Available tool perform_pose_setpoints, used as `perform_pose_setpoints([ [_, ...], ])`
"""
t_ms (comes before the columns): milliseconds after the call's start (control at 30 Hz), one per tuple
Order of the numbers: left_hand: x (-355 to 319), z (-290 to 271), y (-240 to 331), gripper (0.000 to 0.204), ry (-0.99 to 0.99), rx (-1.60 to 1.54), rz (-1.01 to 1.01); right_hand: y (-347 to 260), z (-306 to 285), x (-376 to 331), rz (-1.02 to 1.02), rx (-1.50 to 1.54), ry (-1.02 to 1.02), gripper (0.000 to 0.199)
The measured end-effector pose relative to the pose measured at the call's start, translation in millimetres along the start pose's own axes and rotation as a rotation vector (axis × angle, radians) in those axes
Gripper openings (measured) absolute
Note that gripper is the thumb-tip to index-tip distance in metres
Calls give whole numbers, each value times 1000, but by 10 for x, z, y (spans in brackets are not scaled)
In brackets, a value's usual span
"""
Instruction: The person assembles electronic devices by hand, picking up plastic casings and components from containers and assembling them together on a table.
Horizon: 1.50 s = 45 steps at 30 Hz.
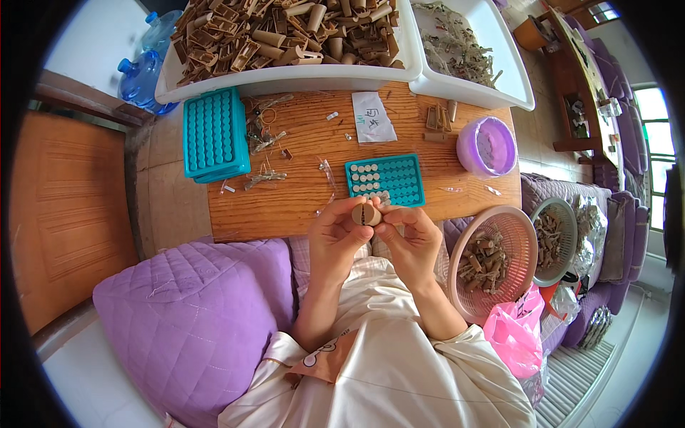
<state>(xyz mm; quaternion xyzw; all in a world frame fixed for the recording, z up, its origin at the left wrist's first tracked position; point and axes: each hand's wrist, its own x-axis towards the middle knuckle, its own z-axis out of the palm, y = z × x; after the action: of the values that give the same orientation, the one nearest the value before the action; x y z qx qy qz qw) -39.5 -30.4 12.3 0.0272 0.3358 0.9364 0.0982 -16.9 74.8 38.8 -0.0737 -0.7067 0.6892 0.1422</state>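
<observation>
Between my two hands, just in front of the table's near edge, is a small brown cylindrical casing [367, 215] with a dark slit across its round end. My left hand [334, 232] pinches it from the left with thumb and fingers. From the right, the thumb and fingertips of my right hand [414, 239] also grip it. Right behind my fingers lies a teal tray [401, 178] with rows of round pockets. Pale round discs [365, 177] sit in its left part, and some metallic ones lie near its front edge, partly hidden by my fingers.
A stack of teal trays [214, 135] stands on the table's left. White bins of brown casing halves [285, 43] and wired parts [464, 53] are at the back. A purple tub [487, 148] stands right; a pink basket [460, 250] of finished-looking pieces is beside me. Loose wires [267, 143] and paper [372, 118] lie about.
</observation>
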Motion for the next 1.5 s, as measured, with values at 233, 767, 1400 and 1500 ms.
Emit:
perform_pose_setpoints([
  [233,-14,26,3,37,19,35,-15,-10,-19,-7,12,-102,-27,16],
  [767,-69,162,-177,47,86,142,-57,2,34,-18,-89,-534,-250,32],
  [1400,96,-64,-180,31,-24,-7,-227,494,-1896,1718,-64,-1489,-270,18],
  [1500,87,-28,-141,32,-24,-7,-245,361,-1809,1727,77,-1530,-347,18],
])
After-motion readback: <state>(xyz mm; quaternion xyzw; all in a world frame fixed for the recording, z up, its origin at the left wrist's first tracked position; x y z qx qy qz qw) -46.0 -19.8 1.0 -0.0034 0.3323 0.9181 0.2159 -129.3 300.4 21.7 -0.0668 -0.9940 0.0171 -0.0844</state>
